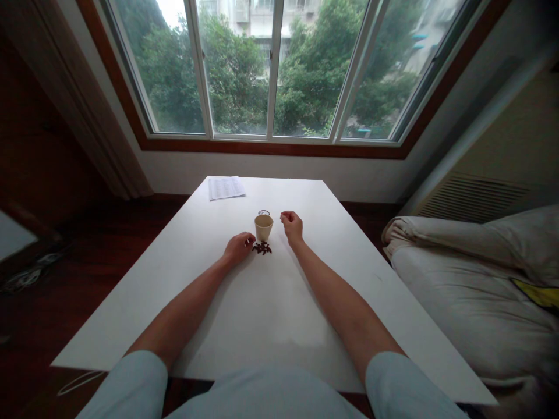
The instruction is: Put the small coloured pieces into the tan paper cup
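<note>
A tan paper cup stands upright on the white table, its open top facing up. Just in front of its base lies a small loose pile of dark reddish-brown pieces, bean-like in shape. My left hand rests at the left edge of this pile, fingers curled together; whether a piece sits between the fingertips is too small to see. To the right of the cup, apart from it, my right hand is held with thumb and fingers pinched, and anything inside them is hidden. Behind the cup shows part of a thin dark ring-like outline.
The white table stretches from my body toward the window. Printed paper sheets lie at its far left corner. A pale cushioned seat is to the right, and a curtain hangs at the left.
</note>
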Demonstrator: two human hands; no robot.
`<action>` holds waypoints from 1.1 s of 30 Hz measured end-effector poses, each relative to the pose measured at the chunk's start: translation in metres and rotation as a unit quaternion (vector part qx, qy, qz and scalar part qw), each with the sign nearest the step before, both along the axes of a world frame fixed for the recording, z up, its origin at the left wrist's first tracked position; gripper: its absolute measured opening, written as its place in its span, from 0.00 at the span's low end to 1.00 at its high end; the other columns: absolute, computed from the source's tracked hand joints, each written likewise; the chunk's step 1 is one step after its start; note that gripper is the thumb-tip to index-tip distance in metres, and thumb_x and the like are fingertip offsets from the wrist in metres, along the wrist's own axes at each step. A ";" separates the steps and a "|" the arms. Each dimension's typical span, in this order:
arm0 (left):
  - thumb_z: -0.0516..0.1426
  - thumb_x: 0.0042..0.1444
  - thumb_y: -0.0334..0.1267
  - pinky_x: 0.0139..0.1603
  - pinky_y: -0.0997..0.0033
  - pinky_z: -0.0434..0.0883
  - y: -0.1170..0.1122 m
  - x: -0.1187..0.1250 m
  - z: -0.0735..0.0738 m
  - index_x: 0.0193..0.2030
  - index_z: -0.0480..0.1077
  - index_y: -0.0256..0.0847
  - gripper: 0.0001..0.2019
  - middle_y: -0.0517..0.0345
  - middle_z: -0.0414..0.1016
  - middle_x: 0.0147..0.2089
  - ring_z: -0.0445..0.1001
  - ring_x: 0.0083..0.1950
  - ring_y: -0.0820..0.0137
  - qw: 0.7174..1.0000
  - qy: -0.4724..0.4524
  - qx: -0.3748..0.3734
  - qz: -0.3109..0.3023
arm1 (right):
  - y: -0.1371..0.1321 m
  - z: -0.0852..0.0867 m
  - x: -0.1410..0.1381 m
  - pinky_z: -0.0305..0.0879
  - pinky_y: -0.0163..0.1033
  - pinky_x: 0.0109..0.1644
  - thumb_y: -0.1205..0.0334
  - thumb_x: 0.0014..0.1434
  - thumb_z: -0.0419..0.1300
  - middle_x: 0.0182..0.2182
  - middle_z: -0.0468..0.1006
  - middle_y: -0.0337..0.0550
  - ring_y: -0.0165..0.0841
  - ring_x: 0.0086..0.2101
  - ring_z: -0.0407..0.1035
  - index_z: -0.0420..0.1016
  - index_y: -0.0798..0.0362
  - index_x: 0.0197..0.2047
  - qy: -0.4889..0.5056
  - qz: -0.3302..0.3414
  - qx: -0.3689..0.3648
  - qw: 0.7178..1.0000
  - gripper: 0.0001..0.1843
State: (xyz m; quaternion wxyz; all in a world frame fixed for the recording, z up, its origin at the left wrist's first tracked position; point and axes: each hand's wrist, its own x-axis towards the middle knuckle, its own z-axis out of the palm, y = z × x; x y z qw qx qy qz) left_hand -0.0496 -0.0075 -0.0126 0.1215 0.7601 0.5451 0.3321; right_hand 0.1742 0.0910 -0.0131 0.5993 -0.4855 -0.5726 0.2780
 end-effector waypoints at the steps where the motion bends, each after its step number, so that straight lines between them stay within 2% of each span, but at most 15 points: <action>1: 0.53 0.55 0.31 0.40 0.72 0.68 0.000 0.000 0.000 0.41 0.75 0.43 0.11 0.57 0.77 0.39 0.71 0.35 0.71 1.000 -0.002 0.002 -0.001 | -0.001 -0.002 -0.001 0.69 0.39 0.40 0.49 0.56 0.56 0.35 0.79 0.45 0.35 0.35 0.71 0.75 0.55 0.42 0.004 -0.019 0.001 1.000 0.19; 3: 0.53 0.55 0.31 0.40 0.72 0.68 -0.001 -0.001 0.001 0.41 0.75 0.43 0.11 0.57 0.77 0.39 0.71 0.35 0.71 1.000 -0.007 0.006 -0.004 | -0.004 -0.008 -0.001 0.69 0.40 0.41 0.49 0.56 0.55 0.36 0.79 0.46 0.35 0.36 0.71 0.75 0.55 0.41 -0.001 -0.045 -0.002 0.999 0.19; 8: 0.54 0.56 0.34 0.38 0.72 0.67 -0.003 0.001 0.001 0.41 0.75 0.43 0.09 0.57 0.78 0.38 0.71 0.34 0.71 1.000 -0.020 -0.008 -0.002 | -0.012 -0.015 0.009 0.69 0.41 0.45 0.50 0.57 0.54 0.37 0.80 0.47 0.36 0.37 0.72 0.76 0.55 0.42 -0.030 -0.060 0.006 0.998 0.18; 12: 0.55 0.56 0.36 0.36 0.73 0.66 -0.003 0.002 0.000 0.40 0.74 0.44 0.08 0.58 0.78 0.36 0.70 0.33 0.72 0.998 -0.055 -0.017 0.005 | -0.018 -0.015 0.008 0.68 0.40 0.44 0.53 0.58 0.54 0.37 0.79 0.46 0.36 0.37 0.71 0.74 0.54 0.42 -0.052 -0.046 0.005 0.998 0.16; 19: 0.55 0.52 0.37 0.33 0.74 0.65 0.006 -0.001 -0.010 0.39 0.71 0.41 0.08 0.62 0.73 0.30 0.68 0.30 0.74 0.987 -0.155 -0.043 0.025 | -0.038 -0.007 -0.009 0.65 0.39 0.41 0.61 0.62 0.49 0.40 0.74 0.48 0.35 0.38 0.67 0.71 0.53 0.42 -0.131 -0.030 0.072 0.988 0.11; 22: 0.54 0.50 0.36 0.33 0.74 0.66 0.010 0.000 -0.012 0.38 0.70 0.41 0.08 0.61 0.73 0.29 0.69 0.30 0.74 0.974 -0.218 -0.066 0.021 | -0.044 -0.002 -0.009 0.64 0.39 0.42 0.64 0.62 0.48 0.40 0.73 0.48 0.35 0.38 0.65 0.70 0.53 0.42 -0.148 -0.052 0.092 0.983 0.11; 26: 0.53 0.50 0.36 0.33 0.74 0.67 0.010 0.004 -0.010 0.38 0.69 0.39 0.09 0.59 0.74 0.31 0.70 0.30 0.75 0.940 -0.327 -0.100 -0.011 | -0.048 0.002 -0.008 0.64 0.39 0.42 0.67 0.61 0.48 0.38 0.72 0.47 0.36 0.37 0.64 0.70 0.52 0.41 -0.167 -0.076 0.112 0.977 0.10; 30: 0.54 0.49 0.37 0.30 0.75 0.65 0.007 0.008 -0.005 0.38 0.70 0.38 0.10 0.58 0.74 0.31 0.68 0.28 0.76 0.912 -0.386 -0.139 -0.016 | -0.052 0.005 -0.010 0.64 0.41 0.45 0.68 0.62 0.47 0.38 0.71 0.47 0.37 0.40 0.64 0.71 0.52 0.40 -0.191 -0.067 0.138 0.970 0.12; 33: 0.54 0.49 0.37 0.29 0.75 0.65 0.006 0.010 -0.004 0.37 0.71 0.38 0.10 0.59 0.74 0.30 0.67 0.26 0.77 0.902 -0.405 -0.151 -0.003 | -0.056 0.008 -0.013 0.64 0.43 0.49 0.69 0.63 0.47 0.39 0.71 0.48 0.39 0.44 0.64 0.72 0.52 0.40 -0.213 -0.050 0.153 0.964 0.12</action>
